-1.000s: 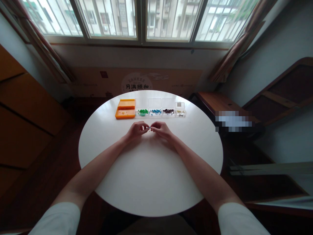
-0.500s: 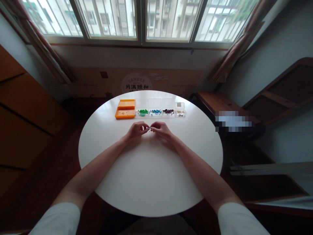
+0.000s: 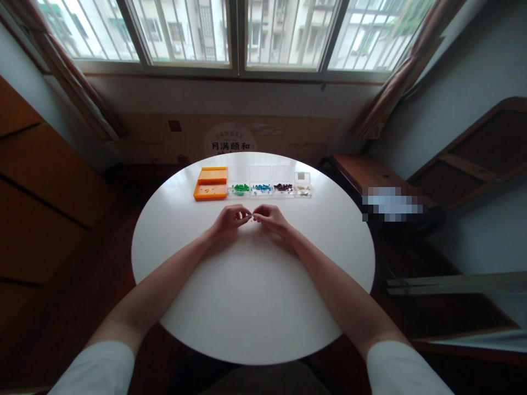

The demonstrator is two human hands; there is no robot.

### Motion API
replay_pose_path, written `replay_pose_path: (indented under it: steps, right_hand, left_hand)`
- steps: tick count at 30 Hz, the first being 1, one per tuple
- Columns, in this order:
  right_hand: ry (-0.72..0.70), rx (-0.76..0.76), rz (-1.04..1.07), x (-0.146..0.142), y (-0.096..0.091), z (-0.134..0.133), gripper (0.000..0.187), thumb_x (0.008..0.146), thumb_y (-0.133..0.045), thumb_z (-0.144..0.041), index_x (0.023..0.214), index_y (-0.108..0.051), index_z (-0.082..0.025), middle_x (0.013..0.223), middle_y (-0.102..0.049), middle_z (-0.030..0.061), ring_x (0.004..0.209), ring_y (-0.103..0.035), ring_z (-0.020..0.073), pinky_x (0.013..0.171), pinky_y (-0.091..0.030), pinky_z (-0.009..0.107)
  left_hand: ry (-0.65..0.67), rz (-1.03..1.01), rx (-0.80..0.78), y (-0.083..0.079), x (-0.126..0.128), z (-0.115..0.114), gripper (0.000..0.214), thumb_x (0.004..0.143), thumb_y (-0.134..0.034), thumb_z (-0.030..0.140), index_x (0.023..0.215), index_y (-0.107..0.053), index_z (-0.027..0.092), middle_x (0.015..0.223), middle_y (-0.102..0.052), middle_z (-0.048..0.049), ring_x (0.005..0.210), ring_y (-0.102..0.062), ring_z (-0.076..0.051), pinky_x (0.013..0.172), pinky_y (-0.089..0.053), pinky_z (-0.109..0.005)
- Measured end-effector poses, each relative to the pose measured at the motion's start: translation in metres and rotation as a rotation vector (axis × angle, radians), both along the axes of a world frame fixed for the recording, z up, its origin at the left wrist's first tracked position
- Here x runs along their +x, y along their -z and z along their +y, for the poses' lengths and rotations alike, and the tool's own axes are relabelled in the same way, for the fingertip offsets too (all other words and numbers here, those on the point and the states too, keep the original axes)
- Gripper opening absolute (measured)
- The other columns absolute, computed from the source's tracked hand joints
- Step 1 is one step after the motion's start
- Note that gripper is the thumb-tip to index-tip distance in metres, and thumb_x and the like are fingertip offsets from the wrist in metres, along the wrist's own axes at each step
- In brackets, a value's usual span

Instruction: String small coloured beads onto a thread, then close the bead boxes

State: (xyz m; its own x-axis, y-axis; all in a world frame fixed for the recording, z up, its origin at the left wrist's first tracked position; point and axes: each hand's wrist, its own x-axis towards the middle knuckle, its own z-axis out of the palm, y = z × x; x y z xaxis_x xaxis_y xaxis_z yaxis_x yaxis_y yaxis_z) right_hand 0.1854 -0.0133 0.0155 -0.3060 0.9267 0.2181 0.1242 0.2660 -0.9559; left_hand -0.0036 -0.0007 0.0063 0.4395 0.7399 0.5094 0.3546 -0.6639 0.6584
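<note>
My left hand (image 3: 231, 216) and my right hand (image 3: 269, 218) meet fingertip to fingertip just above the white table. Between their pinched fingers is a tiny dark bluish piece (image 3: 252, 214), too small to name. Both hands are closed on it. Beyond the hands stands a row of open boxes. On the left is an orange box (image 3: 210, 196) with a few small yellowish bits. Beside it, clear boxes hold small green pieces (image 3: 241, 188), blue pieces (image 3: 262, 187) and dark brown pieces (image 3: 283, 187). A smaller clear box (image 3: 303, 193) at the right end has pale pieces.
The round white table (image 3: 255, 307) lies under both forearms. A window (image 3: 239, 33) and a printed carton (image 3: 148, 137) are behind it. To the right stands a wooden bench (image 3: 370, 170), with a blurred patch over its front part; an orange-brown cabinet (image 3: 41, 203) is at left.
</note>
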Motion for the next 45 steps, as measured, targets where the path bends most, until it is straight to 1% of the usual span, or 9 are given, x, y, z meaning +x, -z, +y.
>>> replay_pose_path:
  steps: [10,17,25,34,39,45]
  right_hand:
    - [-0.002,-0.014,-0.002,-0.0002,0.0,0.0003,0.021,0.068,-0.065,-0.032,0.074,-0.063,-0.013,0.065,-0.064,0.0033,0.059,-0.056,0.0121,0.057,-0.043,0.024]
    - [-0.003,-0.014,0.0,-0.0001,0.0011,0.0005,0.021,0.068,-0.064,-0.033,0.074,-0.063,-0.013,0.065,-0.064,0.0034,0.06,-0.057,0.0124,0.058,-0.043,0.024]
    - [-0.004,0.0,0.008,0.0004,0.0037,0.002,0.018,0.069,-0.062,-0.029,0.075,-0.063,-0.012,0.064,-0.064,0.0029,0.058,-0.056,0.0118,0.057,-0.043,0.024]
    - [0.005,-0.007,-0.012,0.0002,0.0008,0.0004,0.026,0.068,-0.065,-0.037,0.074,-0.063,-0.012,0.064,-0.064,0.0037,0.058,-0.056,0.0118,0.057,-0.043,0.024]
    - [-0.002,0.004,-0.003,-0.0004,-0.0014,-0.0004,0.026,0.068,-0.066,-0.037,0.074,-0.063,-0.012,0.064,-0.063,0.0036,0.059,-0.056,0.0119,0.057,-0.043,0.025]
    - [-0.005,0.004,-0.008,-0.0001,0.0006,0.0001,0.025,0.068,-0.066,-0.037,0.074,-0.063,-0.013,0.065,-0.064,0.0036,0.06,-0.056,0.0123,0.058,-0.043,0.025]
  left_hand:
    - [-0.003,0.004,0.006,0.0019,-0.0005,0.0016,0.013,0.077,-0.061,0.025,0.081,-0.068,0.015,0.064,-0.061,0.0001,0.052,-0.05,-0.006,0.051,-0.04,-0.017]
    - [-0.008,0.005,0.006,-0.0003,0.0004,0.0,0.014,0.078,-0.06,0.026,0.081,-0.068,0.015,0.064,-0.061,0.0001,0.052,-0.049,-0.006,0.051,-0.04,-0.017]
    - [-0.014,0.014,0.004,-0.0002,0.0007,-0.0003,0.016,0.078,-0.06,0.029,0.081,-0.068,0.015,0.064,-0.061,-0.0002,0.052,-0.05,-0.006,0.051,-0.04,-0.017]
    - [-0.014,0.017,-0.001,-0.0007,0.0007,-0.0004,0.017,0.078,-0.06,0.029,0.08,-0.068,0.014,0.064,-0.061,-0.0008,0.052,-0.049,-0.006,0.05,-0.04,-0.017]
    - [-0.006,0.016,-0.004,0.0013,0.0005,0.001,0.014,0.078,-0.061,0.027,0.08,-0.068,0.014,0.064,-0.061,-0.0003,0.052,-0.05,-0.006,0.051,-0.04,-0.017]
    - [-0.001,0.007,0.0,0.0019,0.0001,0.0011,0.015,0.078,-0.061,0.027,0.08,-0.068,0.015,0.065,-0.061,-0.0005,0.052,-0.05,-0.006,0.051,-0.04,-0.017]
